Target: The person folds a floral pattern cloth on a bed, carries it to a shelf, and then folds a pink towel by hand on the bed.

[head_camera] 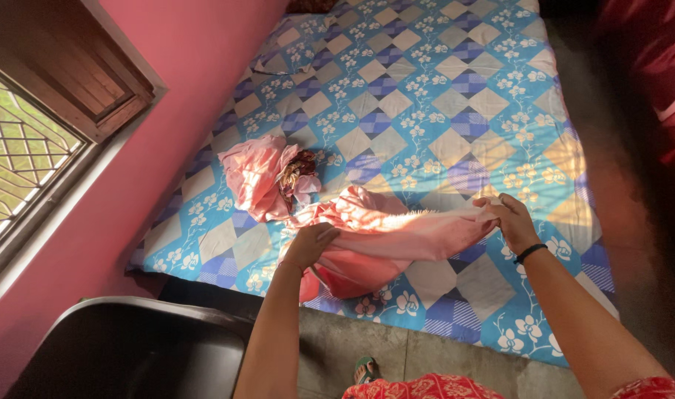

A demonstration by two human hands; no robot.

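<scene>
left hand [310,244] fingers curling down onto pink crumpled cloth [374,229] | right hand [506,216] pinching its far edge, on patchwork floral bedsheet [441,96]

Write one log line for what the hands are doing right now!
left hand: pressing pink cloth | right hand: pinching cloth edge, stretched | surface: patterned bedsheet | nearby: crumpled pink garment

Pink cloth [382,236]: thin, smooth, faintly sheened. Bedsheet [441,96]: matt printed cotton-like fabric. Chair [138,347]: glossy black plastic. Window frame [93,81]: matt wood.
</scene>
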